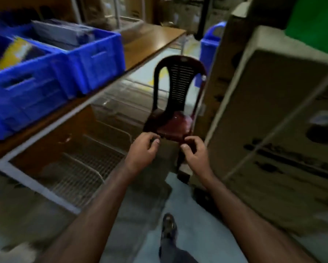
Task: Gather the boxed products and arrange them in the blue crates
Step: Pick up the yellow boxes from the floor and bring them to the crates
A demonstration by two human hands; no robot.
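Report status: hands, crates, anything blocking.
Left hand and right hand together on a small blurred item. Crates left on table. Chair dead ahead.

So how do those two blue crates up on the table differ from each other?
The nearer crate sits at the left end of the wooden table; the farther crate stands behind and to its right. The nearer crate shows something yellow among its contents, while the farther crate is heaped with greyish, bluish packs rising above its rim. Blur hides finer detail. Both are blue plastic with slot handles in their walls, and they sit close together.
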